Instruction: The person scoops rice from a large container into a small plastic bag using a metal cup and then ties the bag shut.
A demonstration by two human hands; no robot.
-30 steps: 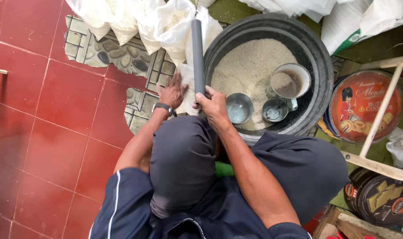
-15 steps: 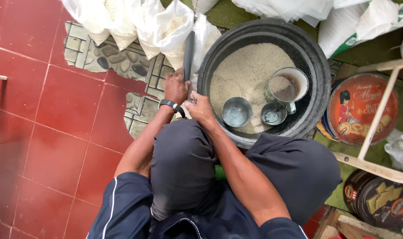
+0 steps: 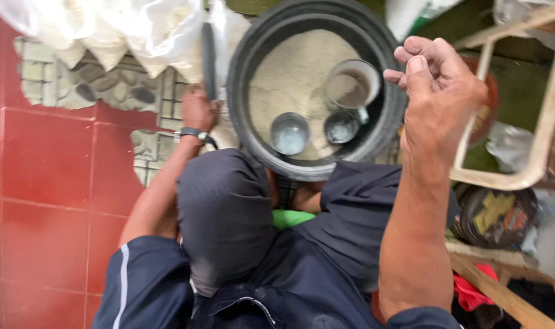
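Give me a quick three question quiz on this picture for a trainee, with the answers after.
1. True or false: the left hand grips the grey tube.
2. How many round metal cups lie in the tub?
3. The right hand is: A) in the tub, B) raised beside the tub, C) on the floor.

Key:
1. True.
2. Three: a large cup and two small cups.
3. B.
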